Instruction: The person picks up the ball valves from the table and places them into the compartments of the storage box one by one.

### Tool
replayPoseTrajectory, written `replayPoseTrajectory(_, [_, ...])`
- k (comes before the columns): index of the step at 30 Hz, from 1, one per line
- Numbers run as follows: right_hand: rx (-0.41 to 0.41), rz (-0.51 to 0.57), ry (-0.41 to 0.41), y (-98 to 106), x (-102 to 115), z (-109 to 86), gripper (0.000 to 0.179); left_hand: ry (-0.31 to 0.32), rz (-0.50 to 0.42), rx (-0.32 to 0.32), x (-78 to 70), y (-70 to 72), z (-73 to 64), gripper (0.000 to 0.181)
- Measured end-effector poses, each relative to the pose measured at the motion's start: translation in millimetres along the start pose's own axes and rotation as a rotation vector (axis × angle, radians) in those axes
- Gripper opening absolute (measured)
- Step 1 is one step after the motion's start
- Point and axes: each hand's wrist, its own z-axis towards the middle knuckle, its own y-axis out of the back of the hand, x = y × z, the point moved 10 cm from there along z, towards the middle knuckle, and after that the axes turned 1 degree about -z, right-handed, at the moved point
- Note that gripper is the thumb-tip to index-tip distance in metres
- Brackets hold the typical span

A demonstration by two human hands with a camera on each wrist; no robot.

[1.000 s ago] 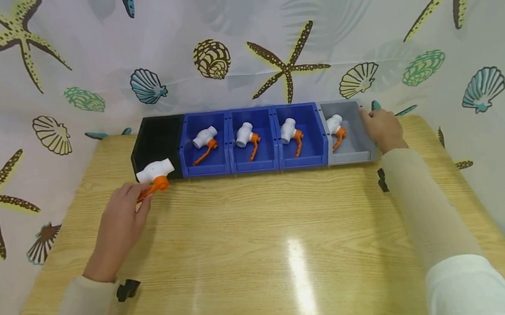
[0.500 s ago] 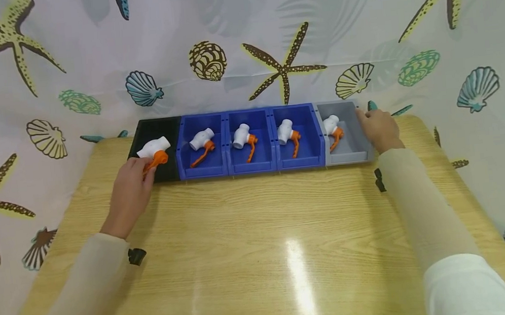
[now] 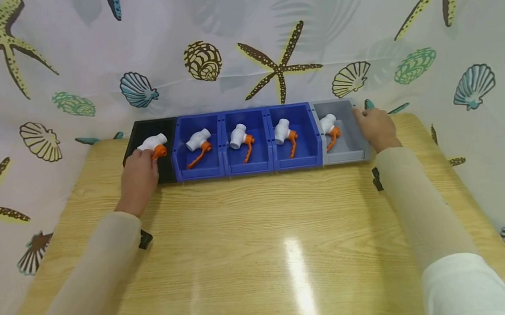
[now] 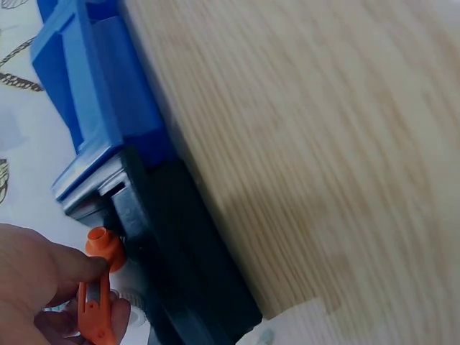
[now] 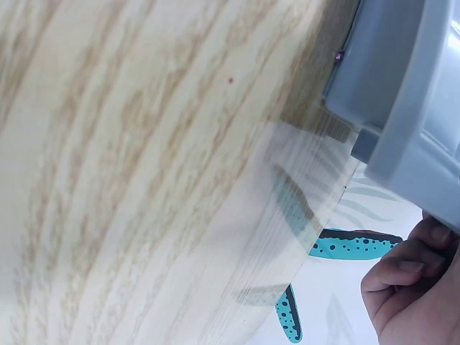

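Note:
My left hand (image 3: 139,178) pinches a white ball valve (image 3: 152,142) by its orange handle (image 4: 95,318), at the black bin (image 3: 167,174) on the left end of the row. In the left wrist view the thumb presses on the handle, and the white body is mostly hidden behind the hand and bin wall. My right hand (image 3: 378,129) grips the right side wall of the grey bin (image 3: 346,157). Its curled fingers (image 5: 406,269) show beside that bin in the right wrist view. Another white valve (image 3: 328,122) with an orange handle lies in the grey bin.
Between the black and grey bins stand three joined blue bins (image 3: 249,167), one similar valve (image 3: 198,140) in each. The row sits at the back of a wooden table (image 3: 250,237), against a shell-patterned cloth (image 3: 242,29).
My left hand has moved forward and slightly right, carrying the valve from the black bin's front edge to inside it. The right hand keeps its hold on the grey bin.

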Motion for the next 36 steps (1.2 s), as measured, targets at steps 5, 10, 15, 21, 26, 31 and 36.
replayPoseTrajectory(5, [0.009, -0.004, -0.004, -1.7, 0.2, 0.3, 0.088, -0.007, 0.019, -0.009, -3.7, -7.2, 7.9, 0.024])
replayPoseTrajectory(10, [0.006, -0.002, -0.005, -2.5, -0.1, -0.5, 0.088, 0.010, 0.039, 0.023, -2.2, -18.8, 15.9, 0.024])
replayPoseTrajectory(15, [0.012, 0.002, -0.002, -3.3, -0.1, 0.0, 0.089, 0.030, 0.055, 0.051, 1.4, -27.2, 19.2, 0.024])
replayPoseTrajectory(21, [0.026, -0.002, -0.016, -3.9, -1.1, 0.1, 0.089, 0.050, 0.064, 0.047, 6.5, -30.6, 20.6, 0.022])
replayPoseTrajectory(26, [0.030, 0.005, -0.017, -4.6, -0.6, -0.2, 0.088, 0.070, 0.079, 0.071, 15.6, -37.2, 22.6, 0.022])
replayPoseTrajectory(31, [0.035, 0.013, -0.020, -4.0, -0.5, -0.2, 0.089, 0.082, 0.091, 0.082, 19.7, -39.3, 26.5, 0.021])
replayPoseTrajectory(36, [0.020, 0.007, -0.017, -1.6, -1.1, 0.0, 0.088, 0.101, 0.104, 0.113, 19.9, -39.9, 29.5, 0.021])
